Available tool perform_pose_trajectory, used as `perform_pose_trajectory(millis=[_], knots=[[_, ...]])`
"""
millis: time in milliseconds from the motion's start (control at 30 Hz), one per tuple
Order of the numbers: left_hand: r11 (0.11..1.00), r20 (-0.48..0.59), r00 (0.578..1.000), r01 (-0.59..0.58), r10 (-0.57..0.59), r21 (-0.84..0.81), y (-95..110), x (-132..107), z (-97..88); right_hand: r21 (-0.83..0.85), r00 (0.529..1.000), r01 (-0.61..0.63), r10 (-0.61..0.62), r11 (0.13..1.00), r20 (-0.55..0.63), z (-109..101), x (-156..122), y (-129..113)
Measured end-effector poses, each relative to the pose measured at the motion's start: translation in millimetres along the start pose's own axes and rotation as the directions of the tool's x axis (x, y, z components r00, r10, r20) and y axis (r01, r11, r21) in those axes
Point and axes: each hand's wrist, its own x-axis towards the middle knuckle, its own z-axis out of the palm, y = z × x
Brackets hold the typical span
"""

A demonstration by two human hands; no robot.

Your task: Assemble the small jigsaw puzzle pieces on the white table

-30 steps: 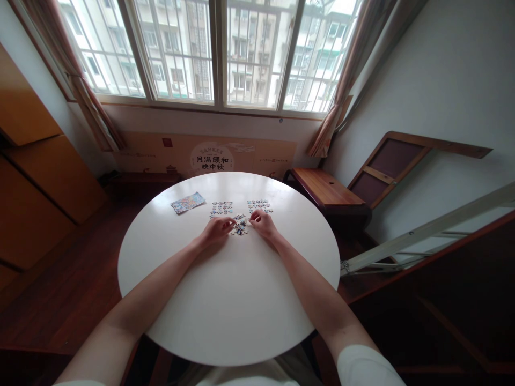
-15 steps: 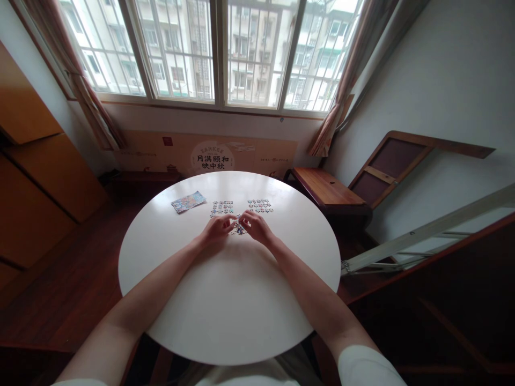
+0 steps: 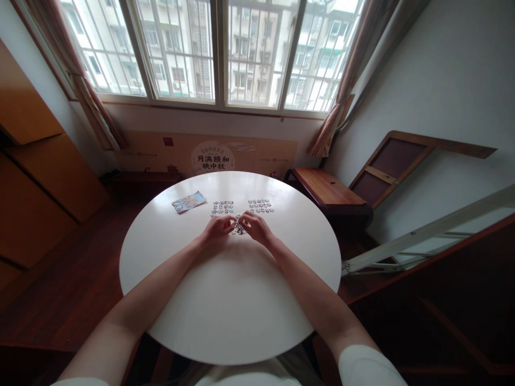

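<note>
Over a small pile of jigsaw puzzle pieces [image 3: 240,231], my left hand [image 3: 218,228] and my right hand [image 3: 255,225] meet almost fingertip to fingertip. Both are closed in a pinch, with a tiny puzzle piece [image 3: 237,219] between them, partly hidden by the fingers. Just beyond my left hand lie rows of loose puzzle pieces [image 3: 223,207], the nearest partly covered by it. A second set of rows of pieces [image 3: 260,205] is laid out beyond my right hand. A colourful picture sheet [image 3: 189,201] lies at the far left of the tabletop.
Everything rests on a round white table [image 3: 237,300]. Behind it, a printed cardboard panel [image 3: 265,153] stands below the window. A wooden bench or chair [image 3: 328,186] is close by the table's far right edge; orange-brown cabinets [image 3: 48,182] stand at the left.
Very little differs. Both hands stay together over the pile with slight finger movement, and the whole view has shifted by a hair.
</note>
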Motion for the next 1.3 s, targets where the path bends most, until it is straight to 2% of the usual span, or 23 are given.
perform_pose_trajectory(millis=[267,767,1300], knots=[[1.000,-0.017,1.000,-0.018,0.017,-0.017,-3.8,-0.4,3.9,-0.049,0.996,0.056,-0.059,0.997,-0.062,2.0,-1.1,7.8],[0.997,0.002,1.000,-0.030,0.030,0.073,-6.0,0.0,5.9,-0.064,0.997,0.066,-0.068,0.996,-0.028,5.3,-1.7,9.5],[0.998,0.027,0.999,-0.028,0.026,0.053,-6.8,1.1,5.2,-0.075,0.998,0.049,-0.052,0.996,-0.034,3.0,-2.0,7.9]])
